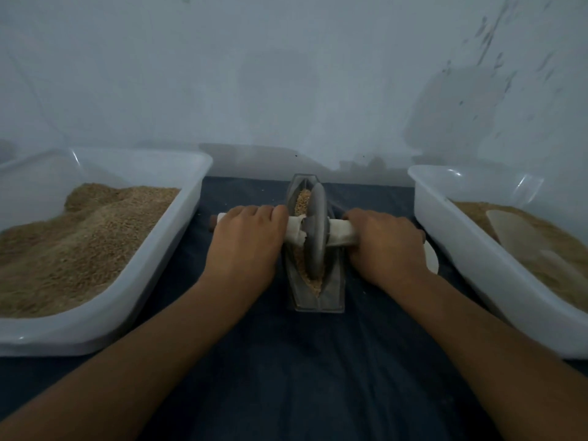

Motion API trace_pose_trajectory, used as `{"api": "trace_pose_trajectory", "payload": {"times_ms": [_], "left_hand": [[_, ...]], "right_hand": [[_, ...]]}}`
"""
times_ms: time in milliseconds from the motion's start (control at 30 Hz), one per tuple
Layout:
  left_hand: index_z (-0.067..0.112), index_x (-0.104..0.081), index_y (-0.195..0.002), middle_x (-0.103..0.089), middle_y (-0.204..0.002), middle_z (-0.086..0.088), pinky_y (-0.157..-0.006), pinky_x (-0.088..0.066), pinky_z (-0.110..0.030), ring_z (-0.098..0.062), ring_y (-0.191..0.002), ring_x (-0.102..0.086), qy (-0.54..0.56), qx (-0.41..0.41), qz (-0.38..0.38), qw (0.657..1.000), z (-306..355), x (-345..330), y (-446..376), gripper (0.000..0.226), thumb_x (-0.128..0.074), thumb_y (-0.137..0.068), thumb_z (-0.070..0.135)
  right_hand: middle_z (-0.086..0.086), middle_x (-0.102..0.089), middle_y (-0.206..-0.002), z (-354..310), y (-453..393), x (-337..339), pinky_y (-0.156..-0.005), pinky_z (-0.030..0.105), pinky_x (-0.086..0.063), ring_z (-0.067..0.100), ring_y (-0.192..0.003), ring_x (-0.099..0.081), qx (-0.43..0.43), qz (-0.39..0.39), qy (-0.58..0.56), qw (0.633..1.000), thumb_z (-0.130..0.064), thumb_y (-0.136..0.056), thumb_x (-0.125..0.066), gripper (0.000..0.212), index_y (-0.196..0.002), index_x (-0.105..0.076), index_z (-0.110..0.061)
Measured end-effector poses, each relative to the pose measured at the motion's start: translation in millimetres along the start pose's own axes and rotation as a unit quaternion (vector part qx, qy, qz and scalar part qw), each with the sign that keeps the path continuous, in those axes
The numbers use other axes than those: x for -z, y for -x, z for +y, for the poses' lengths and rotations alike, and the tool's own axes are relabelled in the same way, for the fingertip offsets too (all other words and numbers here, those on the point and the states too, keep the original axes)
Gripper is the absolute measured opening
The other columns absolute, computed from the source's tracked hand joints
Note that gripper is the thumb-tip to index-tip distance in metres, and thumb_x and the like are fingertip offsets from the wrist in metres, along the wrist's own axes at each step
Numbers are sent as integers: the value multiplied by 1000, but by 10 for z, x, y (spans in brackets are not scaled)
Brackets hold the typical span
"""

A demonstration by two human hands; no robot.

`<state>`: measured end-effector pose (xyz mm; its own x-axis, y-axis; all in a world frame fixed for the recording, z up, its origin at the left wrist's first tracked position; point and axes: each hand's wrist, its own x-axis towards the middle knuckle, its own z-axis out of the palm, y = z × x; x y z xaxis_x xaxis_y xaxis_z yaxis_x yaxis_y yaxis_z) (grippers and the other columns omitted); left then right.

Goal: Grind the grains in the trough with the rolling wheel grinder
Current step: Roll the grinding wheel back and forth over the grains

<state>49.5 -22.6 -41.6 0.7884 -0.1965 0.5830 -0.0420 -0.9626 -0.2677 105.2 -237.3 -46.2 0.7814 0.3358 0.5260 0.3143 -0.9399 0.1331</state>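
At the far left a white plastic tub (133, 300) sits on the dark blue cloth (286, 377), heaped with tan grain (79, 243) that slopes down toward its near edge. Just right of it the left hand (246, 240) curls its fingers over the left end of the cloth-wrapped axle handle (294, 232), gripping it firmly. In the middle stands the narrow grey trough (331, 291), running from near to far, with grains (300, 198) lying along its channel both beyond and before the wheel. The grey rolling wheel (316, 230) stands upright in the trough, about midway along it. The right hand (386, 246) wraps around the right end of the handle, fingers closed over it. At the far right a second white tub (471, 249) holds finer tan meal (547, 259) with a pale scoop (509, 230) resting in it.
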Motion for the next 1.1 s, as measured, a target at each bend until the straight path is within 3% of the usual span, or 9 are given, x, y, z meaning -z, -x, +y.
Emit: {"api": "trace_pose_trajectory", "payload": {"times_ms": [133,267,400,533,633,767,867,967,1100], "left_hand": [[24,-51,-109,-64,-96,5,-69,-30,-28,-17,-85,-62,4,9,-19,1000,-35,-146,-112,36,-70,-79,24],[20,-46,-104,-62,-93,2,-67,-30,-29,-19,-82,-62,7,15,-26,1000,-76,-328,-305,30,-67,-83,21],[20,-47,-109,-63,-92,2,-64,-29,-30,-19,-79,-61,-8,22,-18,1000,-89,-492,-548,30,-65,-86,21],[18,-47,-117,-65,-94,-1,-62,-31,-33,-22,-79,-63,-8,29,-12,999,-102,-602,-740,32,-62,-89,18],[18,-45,-127,-65,-96,-2,-60,-32,-34,-25,-81,-64,1,30,1,1000,-127,-647,-843,41,-62,-90,18],[18,-45,-130,-63,-106,-6,-73,-41,-37,-28,-92,-62,15,12,13,1000,-117,-660,-936,43,-61,-90,18],[19,-47,-128,-63,-105,-5,-73,-40,-36,-27,-91,-62,19,14,15,1000,-113,-662,-947,42,-63,-89,19],[21,-49,-122,-63,-99,-3,-66,-33,-33,-24,-84,-62,4,20,16,1000,-109,-651,-868,37,-64,-88,21],[22,-50,-118,-64,-99,1,-65,-30,-31,-21,-83,-63,8,17,13,1000,-104,-612,-697,32,-65,-89,27]], "right_hand": [[-8,-62,-78,17,-137,-70,-58,29,-25,18,-67,-59,3,-10,4,1000,-34,-79,-69,19,-95,-62,-28],[-7,-65,-86,26,-410,-142,-60,30,-31,19,-74,-61,-5,-68,-6,998,-35,-81,-65,24,-105,-62,-31],[-5,-67,-109,104,-663,-231,-65,33,-40,23,-96,-63,-23,-137,-35,990,-33,-80,-65,48,-126,-55,-39],[-4,-60,-134,196,-893,-301,-84,41,-50,25,-118,-58,-27,-187,-64,980,-38,-76,-71,77,-145,-38,-43],[-3,-59,-135,242,-1093,-322,-88,42,-52,27,-117,-59,-14,-229,-69,971,-39,-74,-73,81,-146,-36,-43],[-1,-62,-129,262,-1214,-321,-91,46,-53,25,-111,-60,-8,-290,-104,951,-29,-68,-79,81,-141,-46,-39],[-1,-63,-126,262,-1221,-335,-89,46,-54,26,-108,-61,-12,-290,-107,951,-28,-68,-78,78,-139,-48,-40],[-5,-64,-122,263,-1143,-354,-77,37,-49,25,-106,-61,-20,-242,-93,966,-34,-73,-73,70,-137,-48,-46],[-7,-67,-105,184,-954,-294,-64,33,-39,21,-86,-59,-32,-178,-68,981,-37,-72,-70,52,-122,-56,-46]]}}
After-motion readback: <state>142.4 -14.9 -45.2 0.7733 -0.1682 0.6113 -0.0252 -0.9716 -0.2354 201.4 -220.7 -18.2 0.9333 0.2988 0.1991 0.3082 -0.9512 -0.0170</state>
